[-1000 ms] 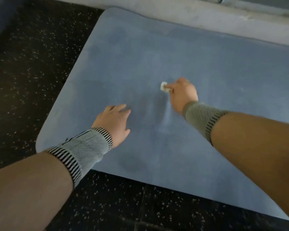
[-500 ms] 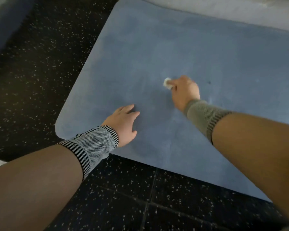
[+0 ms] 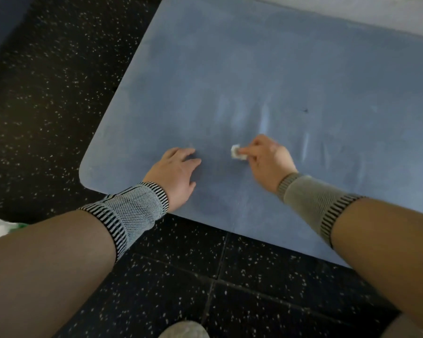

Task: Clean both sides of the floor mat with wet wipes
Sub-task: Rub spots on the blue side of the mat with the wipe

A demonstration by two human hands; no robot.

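Now right hand (image 3: 266, 159) pinches balled wipe (image 3: 237, 152) onto mat (image 3: 303, 69); left hand (image 3: 176, 172) rests spread, flat.

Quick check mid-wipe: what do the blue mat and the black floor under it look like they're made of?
Floor mat: probably soft foam or rubber, matte; thin, rounded corner, damp streaks showing beyond the wipe held in the right hand. Floor: likely speckled rubber tile, black with white flecks and visible seams.
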